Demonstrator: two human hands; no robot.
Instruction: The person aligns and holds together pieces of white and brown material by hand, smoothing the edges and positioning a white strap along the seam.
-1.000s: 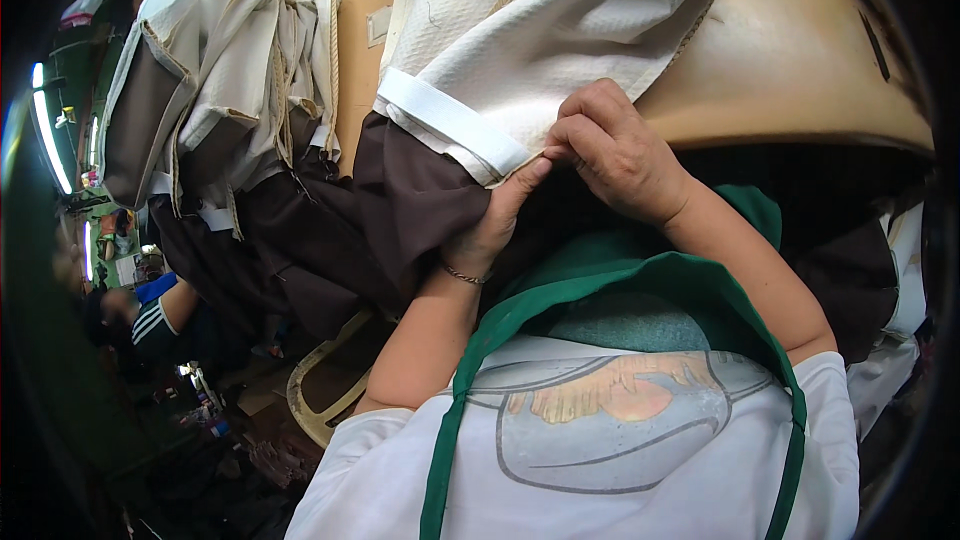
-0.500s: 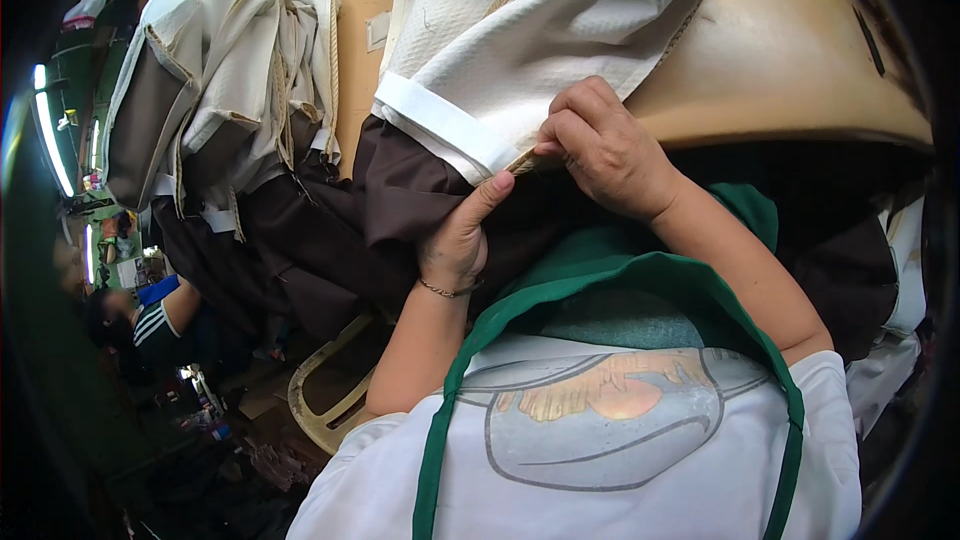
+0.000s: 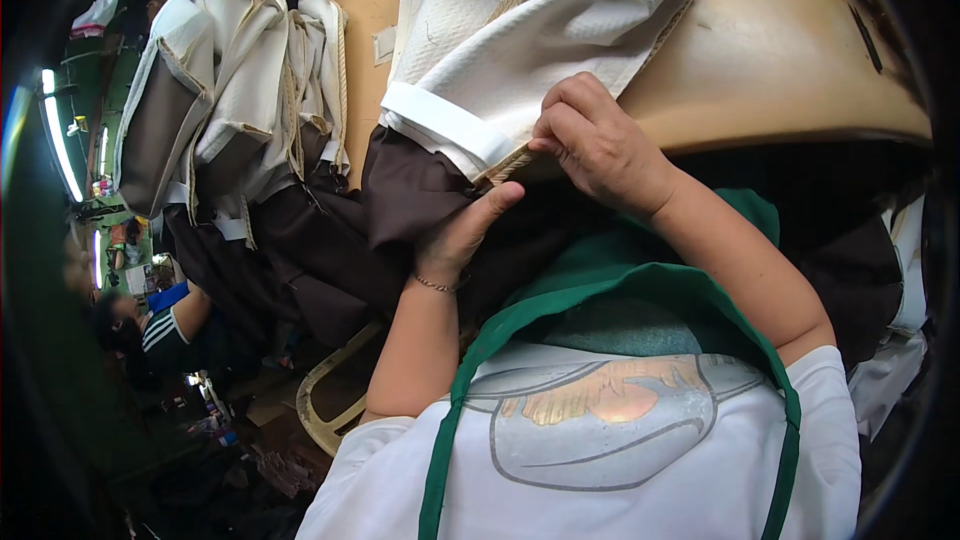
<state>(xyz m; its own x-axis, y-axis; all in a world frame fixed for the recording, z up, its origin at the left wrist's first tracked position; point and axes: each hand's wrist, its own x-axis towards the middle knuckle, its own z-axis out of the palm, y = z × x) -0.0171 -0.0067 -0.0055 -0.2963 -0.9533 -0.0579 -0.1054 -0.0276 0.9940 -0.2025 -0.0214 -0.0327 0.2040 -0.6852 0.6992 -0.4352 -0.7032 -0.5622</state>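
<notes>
A cream textured fabric piece (image 3: 560,10) with beige corded edging, a white strap (image 3: 440,115) across it and dark brown fabric (image 3: 415,195) below lies at the tabletop's edge. My right hand (image 3: 595,145) pinches the corded edge at the lower corner of the cream part. My left hand (image 3: 455,235) holds the brown fabric just below that corner, its thumb pointing up and its fingers mostly hidden under the cloth.
Several similar cream and brown pieces (image 3: 235,90) lie heaped at the left of the tan table (image 3: 780,60). A plastic chair (image 3: 310,415) is below, green cloth (image 3: 620,275) is at my front, and a co-worker (image 3: 165,325) works at the far left.
My right hand has shifted a little left and up along the edge, showing more corded trim. My left hand has moved left and down, away from my right fingertips.
</notes>
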